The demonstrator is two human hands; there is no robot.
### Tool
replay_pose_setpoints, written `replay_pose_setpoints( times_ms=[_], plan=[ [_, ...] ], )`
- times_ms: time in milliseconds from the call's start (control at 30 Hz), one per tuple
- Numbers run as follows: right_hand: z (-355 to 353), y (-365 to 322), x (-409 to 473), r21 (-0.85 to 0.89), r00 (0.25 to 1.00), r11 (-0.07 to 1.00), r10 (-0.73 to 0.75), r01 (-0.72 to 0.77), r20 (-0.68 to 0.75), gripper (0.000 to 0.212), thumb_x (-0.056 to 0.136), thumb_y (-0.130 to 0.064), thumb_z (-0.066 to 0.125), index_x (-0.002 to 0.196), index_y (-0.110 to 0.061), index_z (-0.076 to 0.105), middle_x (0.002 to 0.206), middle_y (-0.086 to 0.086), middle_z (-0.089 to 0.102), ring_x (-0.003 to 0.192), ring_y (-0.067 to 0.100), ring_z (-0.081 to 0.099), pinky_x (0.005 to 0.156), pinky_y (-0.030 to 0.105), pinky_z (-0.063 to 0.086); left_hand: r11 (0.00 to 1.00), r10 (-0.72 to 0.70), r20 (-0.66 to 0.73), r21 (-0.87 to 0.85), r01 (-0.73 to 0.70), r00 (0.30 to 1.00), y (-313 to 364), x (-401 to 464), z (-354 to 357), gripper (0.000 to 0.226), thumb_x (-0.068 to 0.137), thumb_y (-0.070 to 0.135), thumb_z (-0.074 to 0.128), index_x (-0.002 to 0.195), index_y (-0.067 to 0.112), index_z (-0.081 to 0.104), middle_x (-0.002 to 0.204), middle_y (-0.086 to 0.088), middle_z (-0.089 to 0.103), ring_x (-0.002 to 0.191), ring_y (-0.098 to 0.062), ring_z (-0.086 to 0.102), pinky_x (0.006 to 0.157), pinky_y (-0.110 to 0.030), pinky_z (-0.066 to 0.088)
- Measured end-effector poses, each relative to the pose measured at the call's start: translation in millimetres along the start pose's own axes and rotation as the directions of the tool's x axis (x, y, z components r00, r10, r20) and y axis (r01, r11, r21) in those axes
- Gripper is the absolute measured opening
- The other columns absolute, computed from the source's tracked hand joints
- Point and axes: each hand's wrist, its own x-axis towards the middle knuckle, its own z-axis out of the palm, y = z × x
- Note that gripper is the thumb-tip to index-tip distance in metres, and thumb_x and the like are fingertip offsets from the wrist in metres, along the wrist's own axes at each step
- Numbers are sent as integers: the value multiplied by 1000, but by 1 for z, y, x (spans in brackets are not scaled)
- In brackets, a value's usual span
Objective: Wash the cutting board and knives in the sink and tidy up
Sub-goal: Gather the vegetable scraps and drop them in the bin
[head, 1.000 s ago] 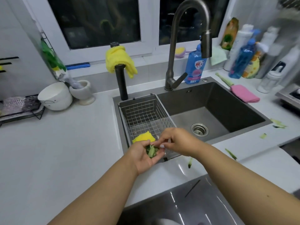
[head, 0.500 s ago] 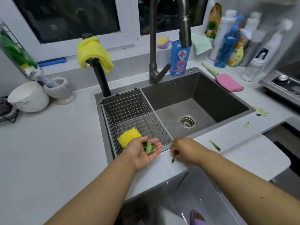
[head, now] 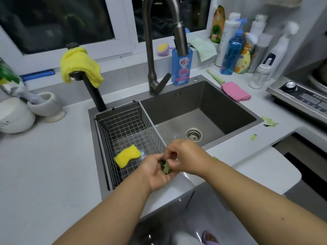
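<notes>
Left hand [head: 155, 172] palm up over the front rim of the sink [head: 203, 110], fingers curled loosely under a small heap of green scraps [head: 165, 167]. Right hand [head: 184, 156] just above, fingers pinched together on the scraps. Yellow sponge [head: 127, 157] in the wire basket [head: 123, 128] at the sink's left. More peel [head: 269, 121] on the bench [head: 44, 165] right of the sink. Pink cloth [head: 236, 91] behind. Cutting board and knives not seen.
</notes>
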Motion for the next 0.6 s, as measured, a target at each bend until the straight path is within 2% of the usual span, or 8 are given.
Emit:
replay_pose_setpoints(
  times_ms=[100,133,200,267,333,433,500,600],
  plan=[
    [-6,13,-8,49,995,999,10,-15,102,14,75,-8,67,87,-12,74,85,0,67,75,8,57,68,16,42,998,-23,67,-58,27,997,-5,4,14,27,91,9,40,95,-4,63,85,-18,66,75,-24,63,64,-33,58],
    [-12,21,-10,92,998,995,40,-44,39,14,76,-8,68,88,-13,75,83,-3,65,72,3,55,67,12,40,996,-19,76,-83,25,997,-5,6,18,30,94,11,39,98,-7,62,87,-20,66,76,-26,64,66,-36,58],
    [-26,41,-17,161,961,965,229,-205,-154,11,79,-8,69,86,-14,75,78,-7,61,68,-1,51,65,11,37,993,-25,62,-110,32,998,-5,10,24,36,100,17,36,105,-10,60,91,-24,63,82,-30,62,66,-43,57],
    [-41,65,-27,46,870,886,463,-462,-169,10,81,-11,64,78,-19,70,74,-6,58,70,8,52,62,18,35,996,-35,18,-84,36,999,-5,15,27,39,102,20,34,105,-10,59,90,-24,60,82,-31,60,64,-45,57],
    [-47,85,-39,-211,782,761,622,-613,-27,9,80,-13,58,72,-17,62,71,-2,56,74,18,53,56,23,33,997,-40,-2,-67,40,999,-7,20,30,40,102,22,35,105,-11,59,90,-23,59,83,-31,59,63,-46,56],
    [-38,98,-46,-429,689,669,712,-607,135,4,79,-14,57,76,-12,54,77,2,51,78,23,51,63,26,39,996,-55,-2,-64,55,998,-9,26,38,40,102,24,37,104,-10,58,89,-23,59,82,-30,58,62,-46,57],
    [-28,103,-45,-459,695,672,703,-581,149,16,81,-17,56,71,-14,44,76,2,48,79,24,51,67,27,40,997,-61,-4,-49,61,998,-10,30,43,40,101,25,37,104,-10,58,87,-23,59,82,-30,58,63,-46,57],
    [-19,108,-40,-440,739,705,662,-557,127,10,84,-17,55,80,-14,47,86,6,53,88,27,57,70,28,42,998,-54,-16,-29,53,998,-9,35,49,39,101,25,38,106,-9,57,87,-23,59,82,-29,58,65,-46,56]
  ],
)
